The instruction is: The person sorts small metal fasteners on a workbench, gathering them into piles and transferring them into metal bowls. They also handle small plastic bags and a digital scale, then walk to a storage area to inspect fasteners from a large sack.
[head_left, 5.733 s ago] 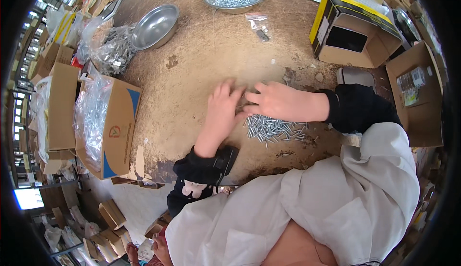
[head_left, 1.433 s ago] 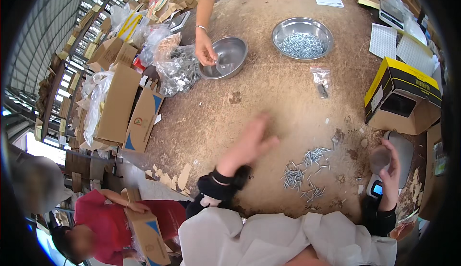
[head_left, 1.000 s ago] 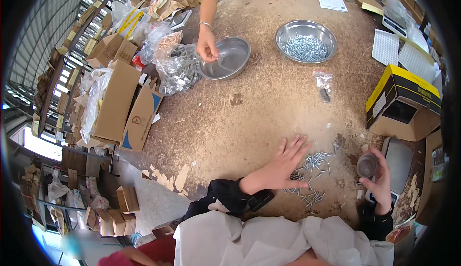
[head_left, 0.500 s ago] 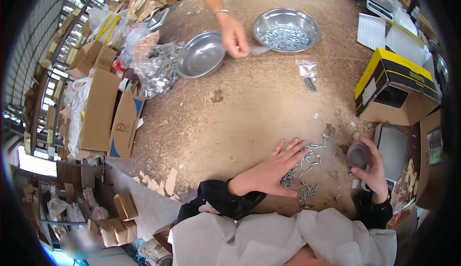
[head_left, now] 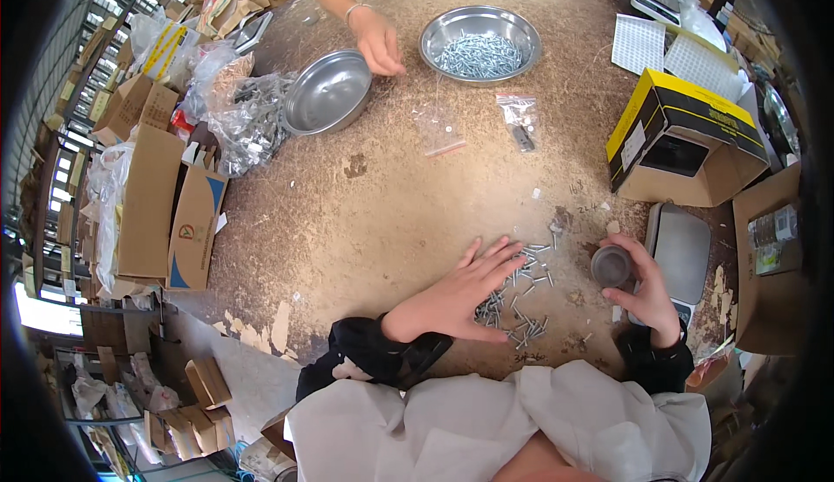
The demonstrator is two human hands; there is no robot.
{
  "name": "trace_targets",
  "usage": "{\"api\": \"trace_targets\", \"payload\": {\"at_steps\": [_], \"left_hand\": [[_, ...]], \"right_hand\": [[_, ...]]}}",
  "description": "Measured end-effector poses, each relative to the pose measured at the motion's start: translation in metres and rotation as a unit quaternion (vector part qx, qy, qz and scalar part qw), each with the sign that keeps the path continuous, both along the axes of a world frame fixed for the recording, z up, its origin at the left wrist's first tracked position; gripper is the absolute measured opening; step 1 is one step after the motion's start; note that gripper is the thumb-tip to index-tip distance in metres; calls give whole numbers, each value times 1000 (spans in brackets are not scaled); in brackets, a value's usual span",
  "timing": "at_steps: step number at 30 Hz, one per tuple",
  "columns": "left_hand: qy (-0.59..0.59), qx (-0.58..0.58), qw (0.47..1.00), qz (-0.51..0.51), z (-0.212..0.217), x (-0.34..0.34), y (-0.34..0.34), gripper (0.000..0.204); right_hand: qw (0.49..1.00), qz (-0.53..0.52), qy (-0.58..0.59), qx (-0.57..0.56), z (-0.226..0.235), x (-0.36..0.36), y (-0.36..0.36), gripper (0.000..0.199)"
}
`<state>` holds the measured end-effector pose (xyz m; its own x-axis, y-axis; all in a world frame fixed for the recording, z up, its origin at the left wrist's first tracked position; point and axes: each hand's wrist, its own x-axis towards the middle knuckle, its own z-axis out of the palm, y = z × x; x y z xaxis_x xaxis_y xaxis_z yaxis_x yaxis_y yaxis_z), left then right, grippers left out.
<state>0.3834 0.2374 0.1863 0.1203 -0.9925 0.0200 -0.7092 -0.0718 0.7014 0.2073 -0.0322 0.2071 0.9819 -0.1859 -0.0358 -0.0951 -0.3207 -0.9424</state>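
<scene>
My left hand [head_left: 456, 298] lies with fingers spread at the left side of a loose pile of small metal screws [head_left: 521, 308], covering part of it. My right hand [head_left: 647, 286] is curled round a small grey cup [head_left: 611, 266], its rim facing up; the inside looks dark, and I cannot make out any contents. The cup is at the table's right side, beside a grey scale [head_left: 680, 256]. Across the table, a co-worker's hand [head_left: 379, 46] hovers between an empty steel bowl [head_left: 304, 104] and a steel bowl of screws [head_left: 532, 52].
Two clear zip bags lie mid-table: one flat bag [head_left: 440, 139] and one bag with dark pieces [head_left: 521, 126]. At right stands an open yellow-and-black box [head_left: 638, 130]. Cardboard boxes [head_left: 152, 204] and crumpled plastic bags [head_left: 248, 126] crowd the left edge.
The whole view has shifted slightly. A clear bag beside the co-worker's hand now lies flat on the table, and that hand has drawn away from it. My hands keep nearly the same poses.
</scene>
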Motion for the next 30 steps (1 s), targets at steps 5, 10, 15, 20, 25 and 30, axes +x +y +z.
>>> {"api": "trace_targets", "payload": {"at_steps": [5, 10, 15, 20, 25, 30], "left_hand": [[-5, -3, 1000, 0, 0, 0, 1, 102], [-6, 0, 1000, -1, 0, 0, 0, 101], [-31, 8, 999, -3, -2, -1, 0, 99], [-28, 3, 1000, -6, -2, -1, 2, 97], [-38, 4, 999, -4, -3, -2, 3, 95], [-40, -12, 999, -5, -3, 1, 2, 95]], "right_hand": [[1000, 10, 10, -16, -1, 0, 0, 76], [1000, 23, -2, -17, -5, 0, -1, 78], [1000, 14, -1, 4, -4, -1, 1, 79], [997, 47, -20, -63, -3, -1, -1, 75], [995, 55, -23, -75, 2, 0, 1, 72], [994, 53, -26, -87, 1, 1, 0, 72]]}}
